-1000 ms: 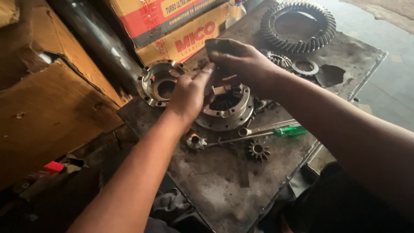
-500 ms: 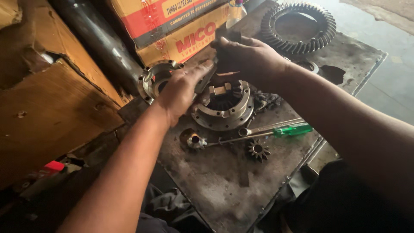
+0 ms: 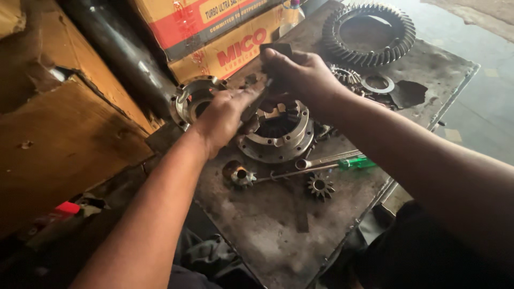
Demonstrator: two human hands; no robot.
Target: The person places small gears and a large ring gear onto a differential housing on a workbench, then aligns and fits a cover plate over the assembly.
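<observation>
- The left hand lies knuckles-up at the near-left rim of the round differential case half, fingers curled around a dark metal part that it holds over the case's open middle; how tight the grasp is I cannot tell.
- The right hand hovers just past the far rim of that case, fingers bent and pinched on the upper end of the same dark part, thumb raised; the piece itself is too hidden by the fingers to make out its shape.
- The case half sits flat, open side up, on the greasy steel plate that serves as a bench.
- Just left of the case, behind the left hand, stands a second flanged housing, tilted against a dark steel tube.
- Just in front of the case lie a spanner and a green-handled screwdriver, side by side, nearly touching its rim.
- Nearer still, two small bevel pinions: one at the screwdriver's tip, one under its shaft.
- Well beyond the case, at the plate's far end, rests a large ring gear, with a smaller gear and a flat washer ring between it and the case.
- Left of the case, behind the housing, are stacked cardboard cartons in red and yellow.
</observation>
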